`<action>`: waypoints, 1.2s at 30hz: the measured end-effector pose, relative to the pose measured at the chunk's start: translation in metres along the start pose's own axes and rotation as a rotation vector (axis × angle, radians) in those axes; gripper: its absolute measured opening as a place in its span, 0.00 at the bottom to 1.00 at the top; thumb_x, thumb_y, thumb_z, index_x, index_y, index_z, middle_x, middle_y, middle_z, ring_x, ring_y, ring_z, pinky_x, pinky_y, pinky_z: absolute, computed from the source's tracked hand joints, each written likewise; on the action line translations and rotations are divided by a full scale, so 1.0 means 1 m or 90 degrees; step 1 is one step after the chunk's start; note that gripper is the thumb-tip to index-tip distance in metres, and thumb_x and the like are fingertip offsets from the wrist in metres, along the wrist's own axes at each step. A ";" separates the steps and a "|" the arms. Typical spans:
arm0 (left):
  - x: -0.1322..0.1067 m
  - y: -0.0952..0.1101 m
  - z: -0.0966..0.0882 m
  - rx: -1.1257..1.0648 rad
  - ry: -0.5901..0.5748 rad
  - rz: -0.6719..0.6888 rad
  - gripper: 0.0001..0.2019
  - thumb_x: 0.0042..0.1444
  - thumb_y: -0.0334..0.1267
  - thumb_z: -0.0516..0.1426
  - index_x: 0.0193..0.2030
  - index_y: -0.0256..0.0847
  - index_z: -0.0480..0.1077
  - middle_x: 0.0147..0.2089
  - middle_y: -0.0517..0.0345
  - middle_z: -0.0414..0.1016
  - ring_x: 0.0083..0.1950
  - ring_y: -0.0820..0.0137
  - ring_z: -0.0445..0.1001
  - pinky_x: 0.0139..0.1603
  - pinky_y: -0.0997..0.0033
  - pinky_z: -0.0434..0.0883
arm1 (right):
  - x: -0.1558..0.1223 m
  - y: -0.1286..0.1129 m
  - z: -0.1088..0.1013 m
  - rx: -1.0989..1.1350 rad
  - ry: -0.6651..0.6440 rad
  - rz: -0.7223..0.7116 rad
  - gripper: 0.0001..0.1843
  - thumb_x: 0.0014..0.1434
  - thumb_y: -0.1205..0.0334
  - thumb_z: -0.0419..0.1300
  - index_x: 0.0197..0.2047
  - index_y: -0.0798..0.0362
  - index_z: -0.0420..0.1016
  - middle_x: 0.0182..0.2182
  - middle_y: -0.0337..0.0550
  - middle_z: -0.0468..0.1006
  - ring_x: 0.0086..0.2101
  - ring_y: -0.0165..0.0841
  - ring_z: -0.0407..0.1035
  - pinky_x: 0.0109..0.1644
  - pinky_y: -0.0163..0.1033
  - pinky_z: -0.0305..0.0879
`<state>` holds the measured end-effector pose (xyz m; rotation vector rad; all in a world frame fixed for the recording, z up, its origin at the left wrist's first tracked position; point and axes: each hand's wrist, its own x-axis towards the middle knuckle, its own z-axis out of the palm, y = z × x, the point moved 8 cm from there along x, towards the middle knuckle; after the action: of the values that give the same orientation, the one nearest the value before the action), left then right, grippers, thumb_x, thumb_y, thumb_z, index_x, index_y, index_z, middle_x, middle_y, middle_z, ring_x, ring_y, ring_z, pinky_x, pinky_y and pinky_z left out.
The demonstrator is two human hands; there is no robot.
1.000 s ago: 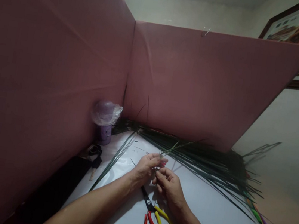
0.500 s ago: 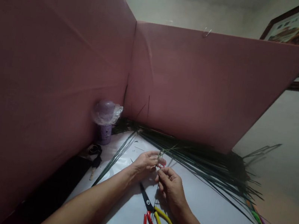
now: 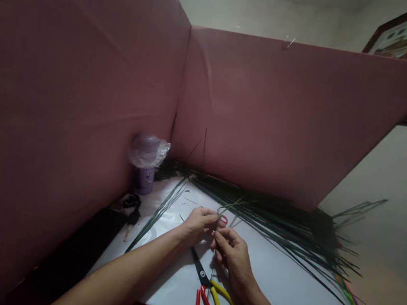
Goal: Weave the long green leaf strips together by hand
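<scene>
My left hand (image 3: pixel 199 222) is closed, thumb and fingers pinching a thin green leaf strip (image 3: pixel 231 205) whose ends stick out up and to the right. Just below it, my right hand (image 3: pixel 235 254) pinches the same strip lower down, and a thin length hangs towards the table's front. A small red loop (image 3: pixel 223 219) shows beside the left fingertips; whether it is held or lies behind them I cannot tell. Under the hands rest scissors (image 3: pixel 202 274) with black blades and one red and one yellow handle. The strip's middle is hidden by my fingers.
Long dark green leaf strips (image 3: pixel 274 215) lie along the back of the white table (image 3: pixel 292 300). Several more strips (image 3: pixel 156 217) lie at left. A purple cup (image 3: pixel 144 180) under clear plastic and a black object (image 3: pixel 132 204) stand near the pink partition (image 3: pixel 271 112).
My left fingers have closed in around the strip, hiding the small bend seen above them before. The red loop shows more fully. My right hand has hardly moved; the view has shifted slightly.
</scene>
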<state>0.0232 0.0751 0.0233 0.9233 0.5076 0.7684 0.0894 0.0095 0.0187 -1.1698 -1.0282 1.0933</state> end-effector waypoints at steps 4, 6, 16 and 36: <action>0.005 -0.004 -0.005 0.032 0.022 0.010 0.10 0.42 0.37 0.61 0.28 0.30 0.70 0.26 0.51 0.73 0.21 0.77 0.67 0.19 0.80 0.61 | 0.001 -0.001 0.001 -0.009 -0.012 -0.010 0.17 0.51 0.50 0.62 0.27 0.55 0.64 0.20 0.36 0.72 0.12 0.18 0.55 0.14 0.25 0.47; 0.008 -0.007 -0.007 0.049 0.018 0.015 0.09 0.42 0.36 0.60 0.28 0.30 0.71 0.26 0.50 0.74 0.20 0.77 0.67 0.19 0.80 0.60 | 0.001 0.001 0.000 -0.016 -0.007 -0.003 0.18 0.50 0.49 0.62 0.27 0.55 0.64 0.19 0.36 0.72 0.12 0.18 0.54 0.14 0.25 0.47; 0.007 -0.006 -0.009 0.093 0.033 0.026 0.10 0.37 0.28 0.57 0.31 0.30 0.72 0.28 0.49 0.75 0.23 0.74 0.69 0.21 0.78 0.61 | -0.007 -0.002 0.004 -0.096 0.025 0.009 0.18 0.53 0.46 0.58 0.26 0.53 0.63 0.08 0.30 0.63 0.07 0.24 0.54 0.09 0.27 0.49; 0.001 -0.003 -0.004 0.002 0.054 0.018 0.13 0.36 0.27 0.63 0.31 0.31 0.68 0.31 0.46 0.75 0.29 0.65 0.75 0.34 0.66 0.71 | -0.010 -0.010 -0.016 -0.205 0.177 -0.045 0.18 0.52 0.45 0.58 0.32 0.52 0.64 0.17 0.35 0.70 0.12 0.27 0.60 0.10 0.29 0.53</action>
<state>0.0222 0.0762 0.0187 0.9052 0.5715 0.8350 0.1047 -0.0040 0.0258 -1.4850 -1.0396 0.6992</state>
